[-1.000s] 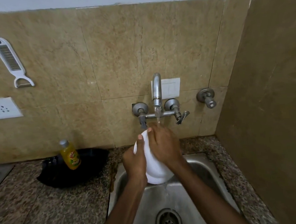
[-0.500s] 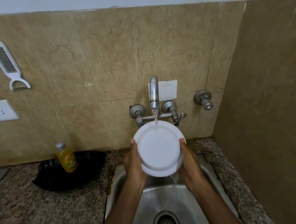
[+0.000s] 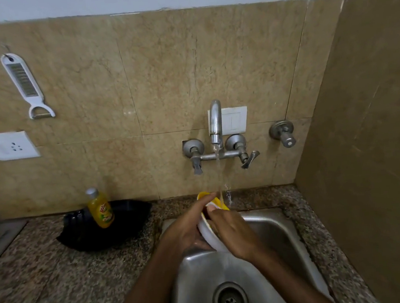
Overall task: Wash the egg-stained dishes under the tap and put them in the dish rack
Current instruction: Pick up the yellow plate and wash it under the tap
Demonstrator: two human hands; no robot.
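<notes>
A round dish (image 3: 209, 236), white outside and yellow inside, stands on edge over the steel sink (image 3: 271, 227), its top rim in the stream from the running tap (image 3: 215, 122). My left hand (image 3: 186, 226) grips the dish from the left, fingers curled over its top rim. My right hand (image 3: 232, 232) presses flat against its yellow inner face, hiding most of it. No dish rack is in view.
A yellow soap bottle (image 3: 100, 208) stands in a black tray (image 3: 104, 233) on the granite counter (image 3: 47, 278) left of the sink. A peeler (image 3: 25, 85) and a socket (image 3: 9, 146) are on the tiled wall. A side wall closes off the right.
The dish was held flat-on with a hand at each side; it has dropped lower and turned on edge, and my right hand has moved onto its yellow face.
</notes>
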